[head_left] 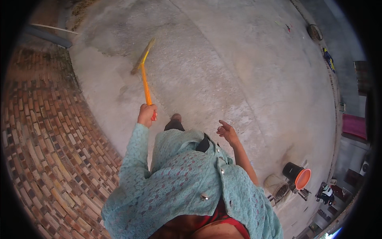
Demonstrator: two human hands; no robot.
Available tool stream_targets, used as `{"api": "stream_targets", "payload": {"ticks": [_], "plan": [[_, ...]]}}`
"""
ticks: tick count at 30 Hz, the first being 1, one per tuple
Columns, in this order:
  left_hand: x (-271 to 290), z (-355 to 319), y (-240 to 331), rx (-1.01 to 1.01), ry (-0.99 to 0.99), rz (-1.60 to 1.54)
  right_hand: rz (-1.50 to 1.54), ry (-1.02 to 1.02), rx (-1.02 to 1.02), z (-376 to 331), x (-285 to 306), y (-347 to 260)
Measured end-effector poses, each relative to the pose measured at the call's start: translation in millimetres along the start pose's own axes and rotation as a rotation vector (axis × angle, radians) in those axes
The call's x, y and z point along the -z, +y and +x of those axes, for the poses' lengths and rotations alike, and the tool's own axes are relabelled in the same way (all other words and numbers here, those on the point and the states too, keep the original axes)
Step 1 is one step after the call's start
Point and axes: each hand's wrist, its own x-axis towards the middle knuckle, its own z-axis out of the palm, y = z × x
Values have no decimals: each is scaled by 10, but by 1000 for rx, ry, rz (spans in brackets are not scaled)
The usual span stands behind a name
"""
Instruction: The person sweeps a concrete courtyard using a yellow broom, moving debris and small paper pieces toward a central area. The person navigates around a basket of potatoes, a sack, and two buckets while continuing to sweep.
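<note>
The place looks like a yard, probably a household's: a broad expanse of worn, stained concrete ground (246,71) is bordered on the left by weathered red-and-tan brickwork (47,127). A grey wall (350,44) lines the far right, with a magenta sheet (354,126) along it. A black bucket (291,170), an orange round vessel (303,179) and a pale tub (273,184) suggest domestic use.

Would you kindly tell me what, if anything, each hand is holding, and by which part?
The left hand grips an orange-handled tool near its red end; the right hand holds nothing visible.
</note>
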Motion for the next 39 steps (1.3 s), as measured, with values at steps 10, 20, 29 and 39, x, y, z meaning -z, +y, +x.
{"api": "stream_targets", "payload": {"ticks": [10, 20, 29, 39], "plan": [[-568, -235, -394, 304, -354, 63, 83, 186, -182, -188, 164, 153], [-1511, -388, 313, 440, -603, -120, 101, 236, -164, -241, 531, 1498], [-1484, -649, 834, 213, -576, -217, 446, 318, -212, 208, 1213, 760], [-2109, 231, 524, 32, -332, 179, 456, 316, -431, -85, 1323, 1309]]}}
